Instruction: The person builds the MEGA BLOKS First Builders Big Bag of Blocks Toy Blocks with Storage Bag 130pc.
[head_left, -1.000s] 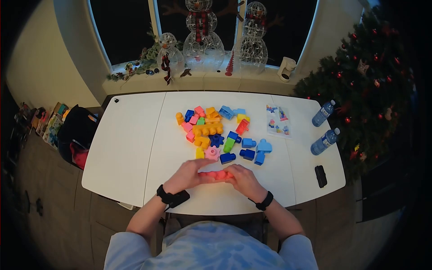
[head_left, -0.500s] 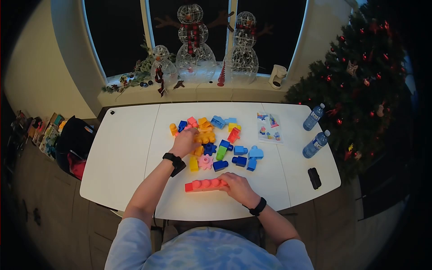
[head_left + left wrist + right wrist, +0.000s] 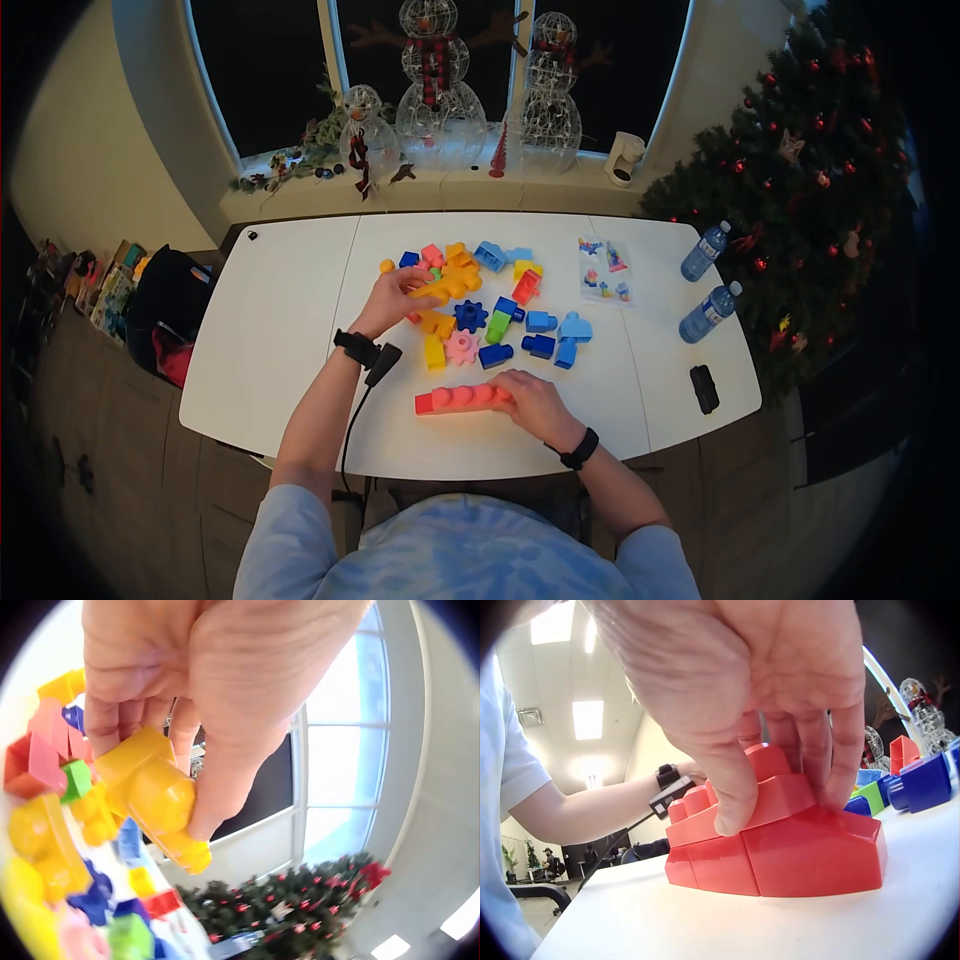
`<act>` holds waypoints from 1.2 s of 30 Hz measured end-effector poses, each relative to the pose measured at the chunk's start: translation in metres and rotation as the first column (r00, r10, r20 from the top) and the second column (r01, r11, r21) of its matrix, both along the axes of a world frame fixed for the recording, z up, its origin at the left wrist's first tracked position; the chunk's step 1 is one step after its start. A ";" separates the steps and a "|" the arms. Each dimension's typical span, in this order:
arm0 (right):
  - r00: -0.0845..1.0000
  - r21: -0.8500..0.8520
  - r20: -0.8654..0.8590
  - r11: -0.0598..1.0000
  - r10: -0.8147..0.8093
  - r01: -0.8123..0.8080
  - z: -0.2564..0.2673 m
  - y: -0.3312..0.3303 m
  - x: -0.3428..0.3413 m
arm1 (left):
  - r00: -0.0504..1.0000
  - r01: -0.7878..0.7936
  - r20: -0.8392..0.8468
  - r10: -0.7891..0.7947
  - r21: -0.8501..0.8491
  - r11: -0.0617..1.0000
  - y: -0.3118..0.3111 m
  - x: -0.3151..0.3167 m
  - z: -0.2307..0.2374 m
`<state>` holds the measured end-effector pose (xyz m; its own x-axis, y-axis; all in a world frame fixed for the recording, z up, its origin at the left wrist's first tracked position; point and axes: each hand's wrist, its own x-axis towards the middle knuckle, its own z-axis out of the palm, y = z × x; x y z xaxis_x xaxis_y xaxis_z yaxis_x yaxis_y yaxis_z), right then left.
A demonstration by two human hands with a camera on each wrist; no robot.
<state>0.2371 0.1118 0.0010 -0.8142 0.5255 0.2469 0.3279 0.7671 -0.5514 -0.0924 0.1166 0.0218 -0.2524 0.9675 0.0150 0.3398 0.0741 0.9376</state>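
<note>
The left hand (image 3: pixel 388 300) pinches a long yellow-orange studded block (image 3: pixel 452 287) by its left end, over the block cluster; in the left wrist view thumb and fingers close on this block (image 3: pixel 161 796). Near the front edge, the right hand (image 3: pixel 537 408) grips the right end of a red row of studded blocks (image 3: pixel 462 399). The right wrist view shows the right hand (image 3: pixel 735 697) with its thumb on one side and fingers on the other of a long studded red piece, which sits on top of lower red blocks (image 3: pixel 810 859) resting on the table.
Behind the red row lie a pink gear block (image 3: pixel 461 348), a dark blue gear block (image 3: pixel 471 316), and blue, green, yellow and orange blocks. A picture sheet (image 3: pixel 606 270), two bottles (image 3: pixel 708 313) and a black case (image 3: pixel 704 389) are on the right of the table (image 3: pixel 262 330).
The left hand left the red row, reached to the block cluster and took hold of the long yellow-orange block, now tilted. The right hand has stayed on the red row.
</note>
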 end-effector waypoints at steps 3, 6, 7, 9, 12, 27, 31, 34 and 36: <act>1.000 0.001 -0.011 1.000 0.003 -0.003 0.001 0.000 -0.001 | 0.957 0.098 0.277 -0.082 -0.047 0.994 -0.034 0.014 0.019; 1.000 -0.005 -0.018 1.000 0.011 -0.011 0.002 0.000 0.001 | 0.849 0.251 0.518 -0.102 -0.226 0.941 -0.064 0.026 0.020; 1.000 -0.014 -0.007 1.000 0.016 -0.016 0.003 0.000 0.001 | 0.848 0.244 0.522 -0.093 -0.230 0.942 -0.071 0.029 0.014; 1.000 -0.032 -0.001 0.999 0.020 -0.020 0.004 -0.001 0.001 | 0.782 0.409 0.588 -0.205 -0.237 0.881 -0.081 0.034 0.003; 1.000 -0.018 -0.007 1.000 0.023 -0.024 0.008 -0.002 0.001 | 0.729 0.505 0.631 -0.266 -0.233 0.831 -0.085 0.034 -0.024; 0.996 -0.063 0.004 0.994 0.088 -0.088 -0.005 -0.002 -0.001 | 0.890 0.429 0.313 -0.331 -0.332 0.840 -0.100 0.046 -0.035; 0.997 -0.092 0.001 0.993 0.075 -0.074 -0.008 -0.002 -0.002 | 0.940 0.307 -0.058 -0.335 -0.279 0.910 -0.130 0.062 -0.011; 0.997 -0.068 -0.018 0.995 0.070 -0.071 -0.006 -0.003 -0.005 | 0.909 0.205 -0.325 -0.261 -0.197 0.959 -0.140 0.079 -0.024; 0.998 -0.095 -0.002 0.993 0.070 -0.070 -0.007 -0.003 -0.005 | 0.899 0.172 -0.386 -0.206 -0.122 0.978 -0.142 0.082 -0.033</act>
<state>0.2316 0.1087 -0.0056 -0.8498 0.4886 0.1977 0.2760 0.7321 -0.6227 -0.0102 -0.0257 -0.0115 -0.0549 0.9985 -0.0073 0.6954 0.0435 0.7173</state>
